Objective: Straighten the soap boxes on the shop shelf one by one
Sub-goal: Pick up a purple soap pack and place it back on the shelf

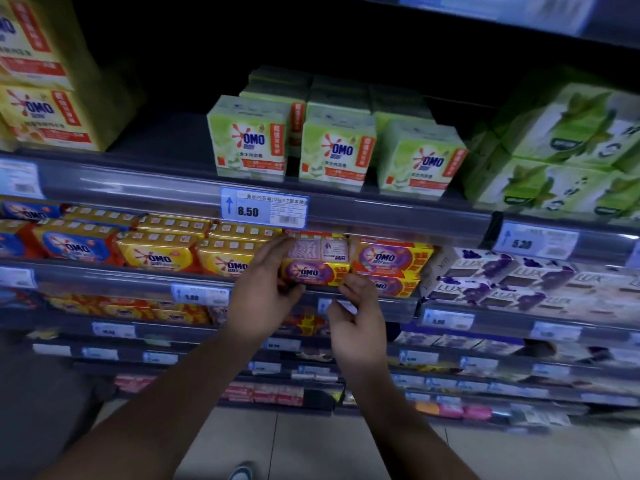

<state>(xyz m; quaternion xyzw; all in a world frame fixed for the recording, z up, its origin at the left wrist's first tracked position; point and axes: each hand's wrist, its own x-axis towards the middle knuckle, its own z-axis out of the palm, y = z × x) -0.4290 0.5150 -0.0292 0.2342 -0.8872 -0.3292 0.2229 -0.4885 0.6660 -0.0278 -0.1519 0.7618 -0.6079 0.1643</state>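
A purple and yellow OMO soap box [313,263] sits at the front of the middle shelf, its printed top face tilted towards me. My left hand [265,285] grips its left end, fingers over the top and thumb under the front edge. My right hand [356,311] is at its lower right corner with the fingertips touching the box front, fingers curled. A stack of matching purple OMO boxes [391,263] stands right beside it. Yellow OMO boxes [162,252] fill the row to the left.
Green OMO boxes [334,150] stand on the shelf above, behind a price rail with an 8.50 tag [264,208]. Purple LUX boxes [502,275] lie to the right. Lower shelves [277,393] hold more soap packs. Tiled floor [311,445] lies below.
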